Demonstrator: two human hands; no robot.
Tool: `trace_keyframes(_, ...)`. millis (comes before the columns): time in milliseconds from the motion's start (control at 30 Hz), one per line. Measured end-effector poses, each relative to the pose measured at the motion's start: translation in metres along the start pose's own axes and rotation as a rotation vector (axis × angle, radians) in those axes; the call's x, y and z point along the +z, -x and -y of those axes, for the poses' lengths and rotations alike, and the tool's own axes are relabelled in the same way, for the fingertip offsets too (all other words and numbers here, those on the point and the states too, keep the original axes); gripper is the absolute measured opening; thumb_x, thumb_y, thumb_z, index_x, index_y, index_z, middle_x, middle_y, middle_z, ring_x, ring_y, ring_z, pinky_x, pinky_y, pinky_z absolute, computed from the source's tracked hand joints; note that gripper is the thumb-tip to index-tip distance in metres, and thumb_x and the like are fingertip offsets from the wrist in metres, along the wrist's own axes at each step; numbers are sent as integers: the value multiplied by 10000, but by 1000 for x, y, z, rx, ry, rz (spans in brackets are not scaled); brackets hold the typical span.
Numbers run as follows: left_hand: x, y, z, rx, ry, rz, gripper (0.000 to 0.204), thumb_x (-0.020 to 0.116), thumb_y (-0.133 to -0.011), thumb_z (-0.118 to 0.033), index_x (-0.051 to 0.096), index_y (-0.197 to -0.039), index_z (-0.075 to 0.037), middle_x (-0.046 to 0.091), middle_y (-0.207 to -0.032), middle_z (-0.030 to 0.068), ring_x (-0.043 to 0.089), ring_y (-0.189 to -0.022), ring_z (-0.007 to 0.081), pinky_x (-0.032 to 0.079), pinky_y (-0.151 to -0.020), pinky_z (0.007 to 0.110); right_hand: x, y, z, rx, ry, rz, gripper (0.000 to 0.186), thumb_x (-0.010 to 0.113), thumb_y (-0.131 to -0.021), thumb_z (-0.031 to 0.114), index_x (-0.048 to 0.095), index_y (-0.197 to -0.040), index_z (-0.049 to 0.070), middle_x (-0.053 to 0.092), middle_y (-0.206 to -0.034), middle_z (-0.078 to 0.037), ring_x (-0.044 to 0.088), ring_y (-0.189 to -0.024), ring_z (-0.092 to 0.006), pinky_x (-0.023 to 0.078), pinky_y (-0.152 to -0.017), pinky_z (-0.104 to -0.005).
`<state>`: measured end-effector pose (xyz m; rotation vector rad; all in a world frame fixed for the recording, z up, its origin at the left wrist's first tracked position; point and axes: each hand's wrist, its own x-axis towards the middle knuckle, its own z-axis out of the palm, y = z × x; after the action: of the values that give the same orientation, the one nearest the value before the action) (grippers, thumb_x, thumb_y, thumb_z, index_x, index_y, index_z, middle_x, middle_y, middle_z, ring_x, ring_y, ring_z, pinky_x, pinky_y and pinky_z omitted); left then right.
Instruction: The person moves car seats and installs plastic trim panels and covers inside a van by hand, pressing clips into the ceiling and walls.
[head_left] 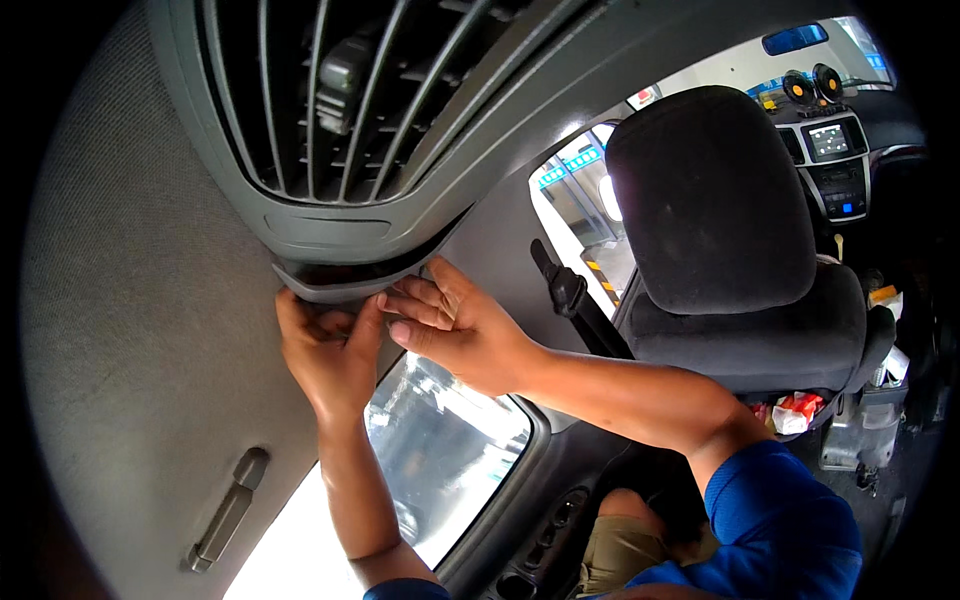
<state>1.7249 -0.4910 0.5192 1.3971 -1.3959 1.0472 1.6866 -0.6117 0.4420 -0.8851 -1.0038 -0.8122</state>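
Note:
Overhead, a grey air vent housing (330, 235) with curved slats (345, 110) is set in the vehicle's roof lining. Along its lower edge a grey curved trim strip (345, 292) stands away from the housing, leaving a dark gap. My left hand (330, 355) grips the strip's left part from below, thumb raised toward the right hand. At the strip's right end is my right hand (465, 330), its index finger against the edge and the other fingers curled. Part of each hand's fingertips is hidden behind the strip or the fingers.
A grab handle (228, 510) is on the roof lining at lower left. Below my hands is a side window (450, 430). To the right are a black front seat (710, 210), a seat belt (575, 295) and the dashboard screen (829, 141).

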Motion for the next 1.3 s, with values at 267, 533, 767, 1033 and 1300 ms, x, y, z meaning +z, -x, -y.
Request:
trace_keyframes(267,-9,-4,1,-56,11,40,443,745,-760,50,507,-1129,-4,626,-845,37,535,-595,38,399,-472,157,-24,-26,-34,-297,417,-222,212,616,-920,108,501,-1009,-46,668,-927,-137,666,-902,-190,515,-811,-304)
trace_keyframes(533,-18,-15,-26,-277,144,209,391,728,-780,36,557,-1130,7,668,-893,82,628,-679,96,523,-555,215,-39,-38,-47,-508,614,-243,217,692,-866,109,527,-906,-26,695,-829,-120,687,-776,-148,538,-665,-282)
trace_keyframes(767,-15,-14,-15,-194,181,213,244,706,-822,-8,581,-1032,5,668,-844,77,614,-645,102,496,-526,219,-28,-36,-41,-488,626,-288,266,731,-833,125,506,-851,-15,682,-759,-122,695,-709,-172,536,-620,-280)
trace_keyframes(1033,-16,-16,-18,-203,85,190,249,713,-805,30,566,-1004,8,641,-790,52,523,-570,55,416,-463,195,-18,-42,-51,-527,595,-429,264,740,-819,116,504,-804,-2,661,-696,-121,682,-665,-158,505,-560,-278)
trace_keyframes(1300,6,12,-13,113,283,-198,439,699,-826,-2,473,-1203,4,661,-921,127,662,-772,134,499,-563,201,-19,-38,-41,-398,669,-373,218,744,-816,115,565,-768,0,694,-739,-82,665,-683,-118,516,-594,-261)
